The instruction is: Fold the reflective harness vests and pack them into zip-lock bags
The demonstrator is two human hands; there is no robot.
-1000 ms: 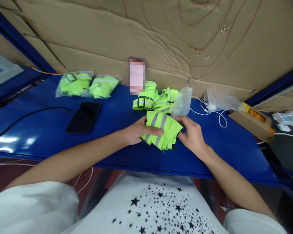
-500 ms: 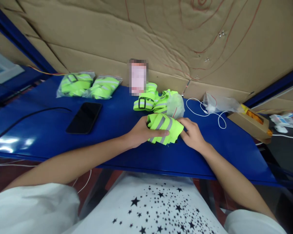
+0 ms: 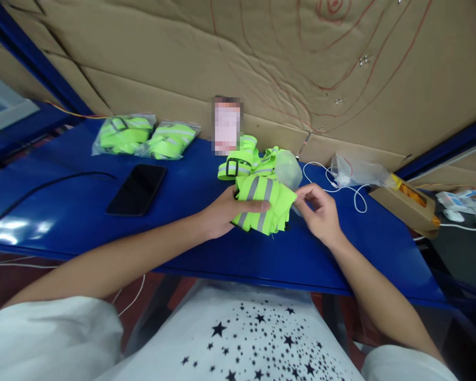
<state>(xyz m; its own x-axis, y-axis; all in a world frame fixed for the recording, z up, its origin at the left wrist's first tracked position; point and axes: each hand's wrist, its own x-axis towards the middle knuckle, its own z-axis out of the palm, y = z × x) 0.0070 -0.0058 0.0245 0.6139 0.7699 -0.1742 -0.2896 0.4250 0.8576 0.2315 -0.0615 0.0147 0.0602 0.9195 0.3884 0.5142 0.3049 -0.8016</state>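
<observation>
A folded bundle of neon yellow-green reflective strap (image 3: pixel 277 203) with grey stripes is held up over the front part of the blue table. My left hand (image 3: pixel 222 214) grips its left side, thumb lying across the front and fingers hidden behind. At the bundle's right corner, my right hand (image 3: pixel 321 214) pinches the edge between thumb and fingertips. Just behind the bundle lie more reflective straps (image 3: pixel 238 168) with a black buckle. Beside these is a crumpled translucent plastic bag (image 3: pixel 289 169).
Two clear bags of reflective straps (image 3: pixel 125 135) lie at the back left. A black phone (image 3: pixel 137 189) rests on the blue table (image 3: pixel 182 248). White cable (image 3: pixel 321 182) and an open cardboard box (image 3: pixel 404 209) are on the right. A cardboard wall (image 3: pixel 162 58) stands behind.
The bundle has turned slightly in my left hand and shifted a little left and up. My right hand has drawn slightly right, its fingers now pinching the bundle's corner.
</observation>
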